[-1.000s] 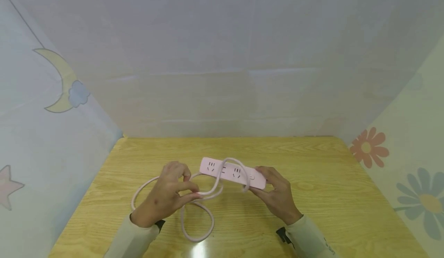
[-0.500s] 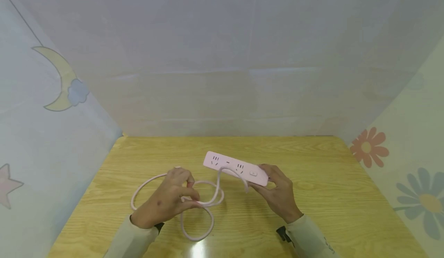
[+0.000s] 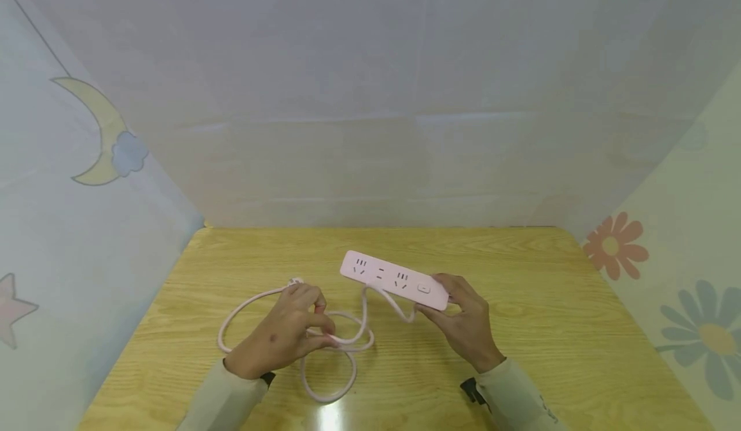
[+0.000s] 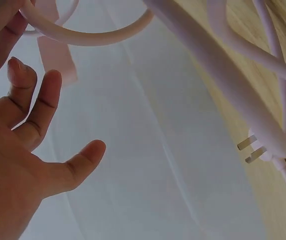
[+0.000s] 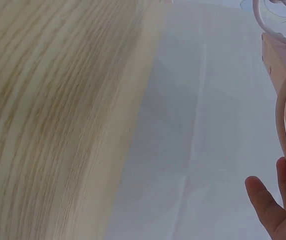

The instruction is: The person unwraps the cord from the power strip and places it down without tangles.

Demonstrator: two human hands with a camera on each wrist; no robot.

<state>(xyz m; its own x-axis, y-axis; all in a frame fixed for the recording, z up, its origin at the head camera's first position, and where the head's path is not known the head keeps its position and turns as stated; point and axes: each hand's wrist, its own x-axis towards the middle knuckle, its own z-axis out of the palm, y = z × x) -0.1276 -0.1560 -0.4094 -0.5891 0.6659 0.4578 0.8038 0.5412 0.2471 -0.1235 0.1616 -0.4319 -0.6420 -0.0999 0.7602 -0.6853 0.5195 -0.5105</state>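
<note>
A pink power strip (image 3: 393, 280) is held tilted above the table, its sockets and switch toward the head camera. My right hand (image 3: 466, 321) grips its right end between thumb and fingers. With thumb and index finger my left hand (image 3: 283, 331) pinches the strip's pink cord (image 3: 350, 339), the other fingers loosely bent. From there the cord rises in a bend by the strip's lower edge. Looser loops of it lie on the table around the left hand. Just beyond that hand's knuckles is the plug (image 3: 295, 281); its metal prongs (image 4: 252, 149) show in the left wrist view.
The wooden table (image 3: 521, 257) reaches back to a pale sheet wall (image 3: 370, 161). Side sheets stand at left and right, printed with a moon (image 3: 95, 132) and flowers (image 3: 616, 244).
The power strip has risen slightly and tipped its socket face more into view. My left hand has lowered a little with the cord, which has slipped off the strip's face. The plug has come into sight.
</note>
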